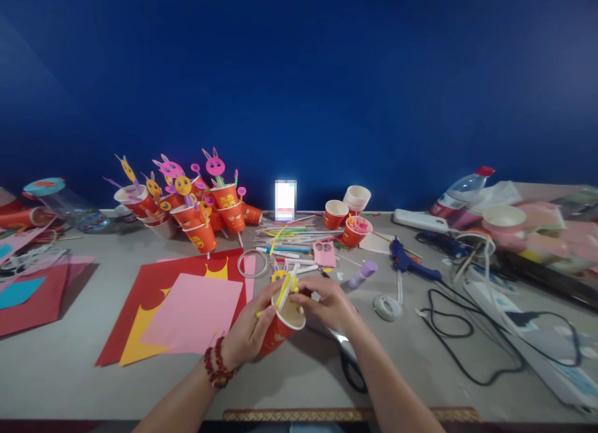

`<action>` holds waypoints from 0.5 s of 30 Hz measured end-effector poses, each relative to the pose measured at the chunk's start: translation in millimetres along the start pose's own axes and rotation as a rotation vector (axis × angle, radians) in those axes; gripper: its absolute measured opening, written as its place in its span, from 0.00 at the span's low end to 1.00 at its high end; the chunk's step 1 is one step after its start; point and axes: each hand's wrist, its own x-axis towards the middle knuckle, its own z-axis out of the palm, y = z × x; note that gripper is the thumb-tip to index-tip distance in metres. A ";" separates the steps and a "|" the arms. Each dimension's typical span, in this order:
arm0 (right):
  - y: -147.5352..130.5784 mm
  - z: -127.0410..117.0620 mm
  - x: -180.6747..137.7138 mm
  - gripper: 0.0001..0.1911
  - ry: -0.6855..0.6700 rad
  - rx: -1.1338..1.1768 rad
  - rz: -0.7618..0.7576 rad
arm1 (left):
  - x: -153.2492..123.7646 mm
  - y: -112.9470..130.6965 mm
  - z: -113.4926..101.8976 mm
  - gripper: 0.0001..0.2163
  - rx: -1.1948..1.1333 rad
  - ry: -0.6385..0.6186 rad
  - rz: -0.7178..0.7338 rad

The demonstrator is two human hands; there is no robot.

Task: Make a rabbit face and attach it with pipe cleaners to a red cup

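Note:
My left hand [255, 324] is wrapped round a red paper cup [275, 338], which tilts with its pale open mouth toward me. A yellow strip and a white strip [288, 290] stick up at the cup's mouth, by my left thumb. A yellow rabbit face [280, 273] with pink ears shows just behind them. At the cup's right rim, my right hand [327, 299] has its fingers bent and closed beside the yellow strip, with the thumb near the inside of the cup. What those fingertips hold is hidden.
Decorated red cups [200, 237] with paper rabbits cluster back left. Coloured paper sheets [194, 311] lie left of the cup. Scissors [351, 367] lie under my right forearm. Rightward are a glue stick [363, 275], a tape roll [387, 307], a blue glue gun [413, 261] and looping black cable [460, 352].

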 end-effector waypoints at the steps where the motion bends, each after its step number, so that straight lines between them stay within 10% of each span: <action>1: -0.8 -0.3 -0.2 0.14 0.016 -0.018 -0.009 | -0.1 -0.2 -0.3 0.21 0.000 0.012 0.010; 15: 7.4 7.0 -6.1 0.05 0.030 -0.204 0.095 | -4.5 -2.9 -4.8 0.26 0.357 0.028 0.229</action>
